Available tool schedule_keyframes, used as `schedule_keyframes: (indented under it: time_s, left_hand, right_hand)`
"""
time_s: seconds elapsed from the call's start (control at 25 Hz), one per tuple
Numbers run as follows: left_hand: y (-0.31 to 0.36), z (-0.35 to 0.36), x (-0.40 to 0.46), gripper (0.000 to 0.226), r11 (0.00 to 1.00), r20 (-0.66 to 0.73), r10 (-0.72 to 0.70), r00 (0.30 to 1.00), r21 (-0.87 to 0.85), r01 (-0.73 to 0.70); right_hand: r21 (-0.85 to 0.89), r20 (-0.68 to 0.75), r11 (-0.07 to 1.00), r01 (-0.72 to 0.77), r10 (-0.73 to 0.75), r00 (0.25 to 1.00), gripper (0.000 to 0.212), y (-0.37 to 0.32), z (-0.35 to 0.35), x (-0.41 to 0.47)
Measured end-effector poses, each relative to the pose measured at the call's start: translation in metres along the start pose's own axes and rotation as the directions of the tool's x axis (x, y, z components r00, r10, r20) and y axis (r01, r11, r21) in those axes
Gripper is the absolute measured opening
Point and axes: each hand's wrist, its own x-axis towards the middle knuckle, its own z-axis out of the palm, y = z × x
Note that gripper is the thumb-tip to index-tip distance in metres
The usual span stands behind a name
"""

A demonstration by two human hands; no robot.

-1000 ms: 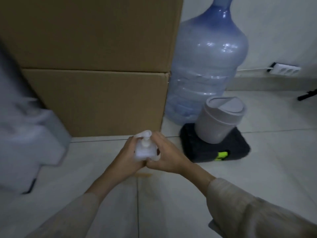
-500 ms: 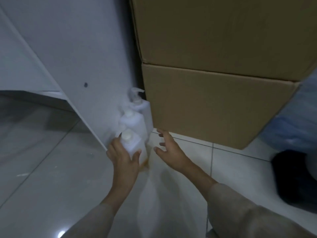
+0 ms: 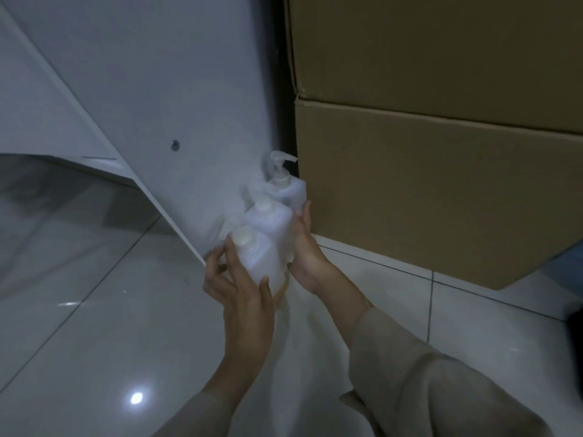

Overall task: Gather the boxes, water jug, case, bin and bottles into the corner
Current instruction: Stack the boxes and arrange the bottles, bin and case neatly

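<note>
Three white bottles stand in a row on the tiled floor point(image 3: 94, 342), in the narrow gap between a white cabinet panel point(image 3: 176, 89) and two stacked cardboard boxes point(image 3: 441, 190). The left hand point(image 3: 239, 288) curls its grip around the nearest bottle point(image 3: 260, 257). The right hand point(image 3: 307, 247), fingers straight, presses flat against the middle bottle point(image 3: 268, 217); a pump bottle point(image 3: 285, 184) stands behind

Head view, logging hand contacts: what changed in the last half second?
The right hand moved in from open air to press against the row of bottles. The left hand still grips the nearest bottle. Pump bottle and stacked cardboard boxes stayed put.
</note>
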Motion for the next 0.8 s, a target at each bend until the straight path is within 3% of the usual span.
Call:
schedule_keyframes:
  time_s: [0.12, 0.32, 0.52, 0.68, 0.8]
  left_hand:
    - [-0.012, -0.006, 0.002, 0.083, 0.987, 0.033, 0.033, 0.999, -0.158, -0.028]
    - [-0.008, -0.003, 0.000, 0.077, 0.949, 0.044, -0.067, 0.997, -0.306, 0.077]
    - [-0.013, 0.003, -0.008, 0.069, 0.923, 0.072, -0.162, 0.984, -0.342, 0.177]
    - [-0.009, 0.002, -0.023, 0.053, 0.946, 0.273, -0.161, 0.949, -0.231, 0.227]
    - [-0.004, -0.005, -0.029, 0.046, 0.927, 0.514, -0.239, 0.824, -0.131, 0.351]
  right_hand:
    - [-0.054, -0.080, 0.998, 0.016, -0.021, 0.997, 0.057, 0.008, 0.009, 0.013]
    - [-0.064, -0.154, 0.998, -0.013, 0.003, 0.988, 0.053, 0.001, 0.010, 0.014]
    - [-0.242, -0.053, 0.970, -0.020, 0.008, 0.999, 0.058, -0.011, 0.022, -0.025]
    - [-0.392, 0.068, 0.920, -0.005, 0.034, 0.997, 0.064, -0.022, 0.010, -0.040]
    - [-0.380, 0.127, 0.924, -0.031, 0.086, 0.988, 0.062, -0.031, -0.010, -0.056]
